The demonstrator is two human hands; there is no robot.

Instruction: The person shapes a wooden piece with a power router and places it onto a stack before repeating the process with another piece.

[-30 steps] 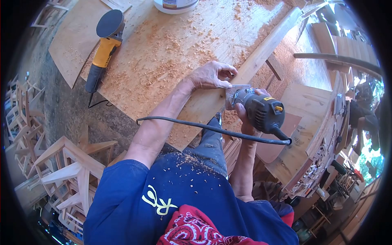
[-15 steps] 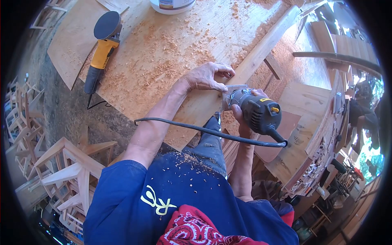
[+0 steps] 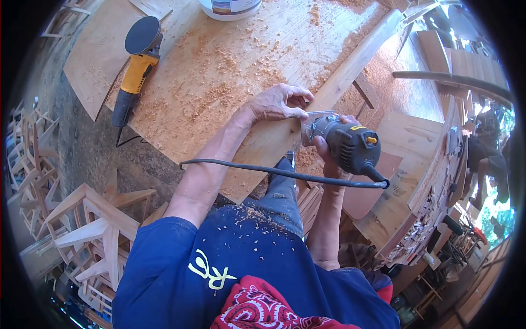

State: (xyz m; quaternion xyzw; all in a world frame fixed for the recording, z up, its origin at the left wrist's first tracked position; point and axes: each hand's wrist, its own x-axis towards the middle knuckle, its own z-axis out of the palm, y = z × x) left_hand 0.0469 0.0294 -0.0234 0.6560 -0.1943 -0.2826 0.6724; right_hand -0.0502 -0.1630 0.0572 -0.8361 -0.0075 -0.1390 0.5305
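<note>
My right hand (image 3: 326,155) is wrapped round the body of a dark power router (image 3: 350,147), which lies on its side against the edge of a long wooden board (image 3: 350,68). My left hand (image 3: 282,102) rests on the board, thumb and fingers curled at the corner of the router's clear base plate (image 3: 308,131). The router's black cord (image 3: 246,165) passes over my left forearm. Wood shavings (image 3: 219,77) lie about the board.
A yellow and black grinder (image 3: 134,77) lies at the worktable's (image 3: 186,118) left edge. At the top stands a white tub (image 3: 230,10). Star-shaped wooden frames (image 3: 90,233) fill the lower left, and wood scraps (image 3: 419,230) line a bench at right.
The router has shifted and turned slightly, its motor end a little to the right, with my right hand moving along. My left hand has barely moved.
</note>
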